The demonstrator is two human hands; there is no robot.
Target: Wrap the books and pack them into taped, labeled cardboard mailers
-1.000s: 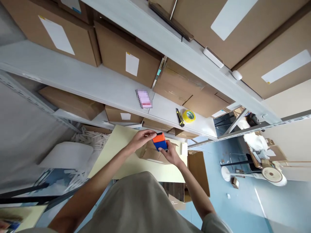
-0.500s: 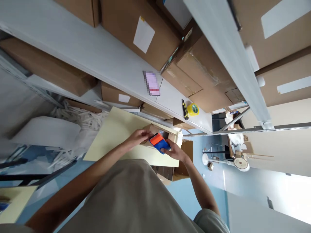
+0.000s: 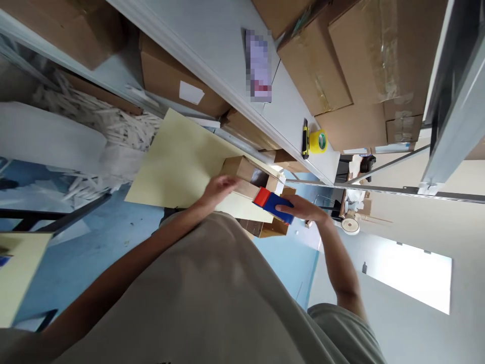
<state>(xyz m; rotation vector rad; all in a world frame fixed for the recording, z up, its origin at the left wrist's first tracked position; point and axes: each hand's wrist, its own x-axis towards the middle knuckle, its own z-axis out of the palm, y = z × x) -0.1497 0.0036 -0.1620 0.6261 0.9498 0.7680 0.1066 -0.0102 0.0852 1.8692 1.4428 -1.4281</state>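
My right hand (image 3: 303, 208) grips a small blue and orange block (image 3: 272, 203) just to the right of an open small cardboard box (image 3: 242, 171). That box rests on a pale yellow table (image 3: 178, 162). My left hand (image 3: 217, 188) lies on the box's near flap, fingers loosely curled, with nothing in it. The inside of the box is dark and I cannot see its contents.
A white shelf (image 3: 227, 60) above the table carries large cardboard boxes (image 3: 333, 60), a yellow tape roll (image 3: 317, 141) and a utility knife (image 3: 305, 138). Shredded white paper (image 3: 109, 126) is piled at the left. An open carton (image 3: 273, 228) stands on the blue floor below the table.
The view has tilted down and rolled. My left hand let go of the block and moved onto the box flap; my right hand carried the block rightward, alone.
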